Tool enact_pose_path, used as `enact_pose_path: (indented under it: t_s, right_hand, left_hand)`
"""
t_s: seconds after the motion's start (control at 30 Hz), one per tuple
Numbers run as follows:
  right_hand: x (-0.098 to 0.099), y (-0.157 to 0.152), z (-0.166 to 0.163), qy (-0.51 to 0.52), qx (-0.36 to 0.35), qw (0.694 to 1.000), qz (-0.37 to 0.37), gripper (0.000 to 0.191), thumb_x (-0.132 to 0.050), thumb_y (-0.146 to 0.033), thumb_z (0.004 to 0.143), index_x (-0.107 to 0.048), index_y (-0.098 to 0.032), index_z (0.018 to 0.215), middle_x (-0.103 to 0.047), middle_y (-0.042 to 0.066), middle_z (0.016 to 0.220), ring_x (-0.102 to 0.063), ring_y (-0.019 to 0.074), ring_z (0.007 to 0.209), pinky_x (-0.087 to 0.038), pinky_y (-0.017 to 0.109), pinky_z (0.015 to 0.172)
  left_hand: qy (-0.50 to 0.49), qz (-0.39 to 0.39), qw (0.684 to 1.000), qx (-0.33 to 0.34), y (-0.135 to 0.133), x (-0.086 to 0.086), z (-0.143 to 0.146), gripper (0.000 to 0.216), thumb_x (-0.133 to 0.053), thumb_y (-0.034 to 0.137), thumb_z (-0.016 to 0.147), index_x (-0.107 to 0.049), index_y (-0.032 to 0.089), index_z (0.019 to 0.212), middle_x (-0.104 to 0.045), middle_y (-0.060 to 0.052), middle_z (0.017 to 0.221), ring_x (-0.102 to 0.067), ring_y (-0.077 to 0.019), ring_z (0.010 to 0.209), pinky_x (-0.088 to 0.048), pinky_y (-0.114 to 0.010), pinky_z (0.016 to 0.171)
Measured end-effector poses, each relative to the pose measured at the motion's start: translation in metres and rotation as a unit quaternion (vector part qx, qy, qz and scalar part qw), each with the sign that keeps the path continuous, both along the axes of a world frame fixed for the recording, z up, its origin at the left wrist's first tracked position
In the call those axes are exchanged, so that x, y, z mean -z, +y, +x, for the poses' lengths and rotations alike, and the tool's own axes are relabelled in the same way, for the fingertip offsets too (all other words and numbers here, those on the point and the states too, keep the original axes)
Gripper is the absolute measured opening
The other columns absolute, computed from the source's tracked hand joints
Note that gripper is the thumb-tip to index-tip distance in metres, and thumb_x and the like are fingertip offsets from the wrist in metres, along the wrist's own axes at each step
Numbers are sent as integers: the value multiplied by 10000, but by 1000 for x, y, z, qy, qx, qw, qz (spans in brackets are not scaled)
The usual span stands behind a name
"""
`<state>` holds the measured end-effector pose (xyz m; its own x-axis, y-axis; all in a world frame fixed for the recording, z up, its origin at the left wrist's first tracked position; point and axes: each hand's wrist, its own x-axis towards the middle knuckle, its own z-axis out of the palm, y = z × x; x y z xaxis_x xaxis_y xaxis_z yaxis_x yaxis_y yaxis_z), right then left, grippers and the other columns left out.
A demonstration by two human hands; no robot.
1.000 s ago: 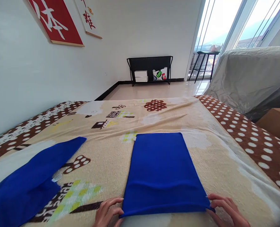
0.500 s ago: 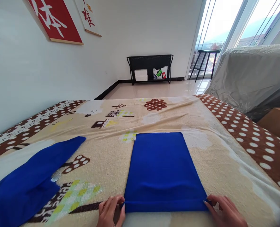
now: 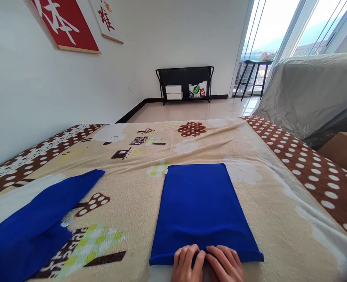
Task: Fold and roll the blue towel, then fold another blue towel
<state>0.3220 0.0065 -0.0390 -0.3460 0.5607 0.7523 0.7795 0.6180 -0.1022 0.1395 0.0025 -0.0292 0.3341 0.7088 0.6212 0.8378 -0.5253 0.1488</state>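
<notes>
Blanket (image 3: 138, 199) flanks flat cloth (image 3: 198, 199) both sides; left hand (image 3: 187, 264), right hand (image 3: 226, 263) adjacent, curled over near edge, grip unclear

Before us in the room, the left hand (image 3: 187, 264) and right hand (image 3: 224, 263), at the 2 near corners of the blue cloth (image 3: 198, 199) 1 second ago, have come inward to sit side by side mid-edge, fingers over a narrow fold (image 3: 163, 259) since turned up there

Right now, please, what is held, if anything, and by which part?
Left hand and right hand touch the flat blue cloth at its near edge; grip unclear.
</notes>
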Motion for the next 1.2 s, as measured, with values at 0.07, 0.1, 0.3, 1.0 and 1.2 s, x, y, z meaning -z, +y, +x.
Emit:
enact_pose_path:
  t_s: [0.07, 0.1, 0.3, 1.0, 1.2]
  right_hand:
    - [1, 1, 7, -48, 3, 999, -3, 239, -520, -194, 942, -730, -246, 1044, -763, -14, 1055, -715, 126, 897, -486, 239, 803]
    - [1, 2, 12, -79, 2, 997, -7, 268, -503, -197, 951, -720, -245, 1102, -745, -15, 1130, -708, 125, 974, -482, 236, 842]
    - [-12, 7, 19, -172, -32, 985, 8, 361, -463, -266, 959, -651, -192, 1257, -653, 2, 1319, -625, 134, 1198, -443, 253, 1026]
    - [-17, 18, 8, -146, 55, 985, -75, 615, -486, -383, 963, -370, -158, 1523, -534, 46, 1455, -568, 179, 1288, -486, 307, 1013]
    - [-6, 9, 79, -157, 154, 969, -111, 655, -415, -476, 988, -287, -190, 1563, -460, 59, 1514, -533, 225, 1328, -447, 382, 1043]
  left_hand:
    - [44, 13, 999, 21, 5, 0, -10, 317, -456, 53, 919, -686, 208, 1072, -751, -43, 1048, -693, -171, 1005, -504, -296, 895]
    - [76, 20, 996, 34, 7, -1, -16, 344, -448, 53, 925, -674, 195, 1142, -739, -52, 1150, -665, -185, 1126, -503, -300, 947]
    - [171, 71, 975, 124, 20, -6, -26, 453, -371, 54, 939, -625, 146, 1303, -632, -32, 1383, -525, -175, 1341, -321, -337, 1199]
    - [174, -13, 984, -17, 25, -20, -16, 538, -464, 245, 958, -436, 190, 1492, -516, -57, 1501, -473, -188, 1377, -405, -334, 1088]
    - [166, -55, 977, -120, 23, -15, -90, 560, -435, 246, 991, -330, 254, 1541, -513, -34, 1505, -480, -186, 1375, -290, -398, 1171]
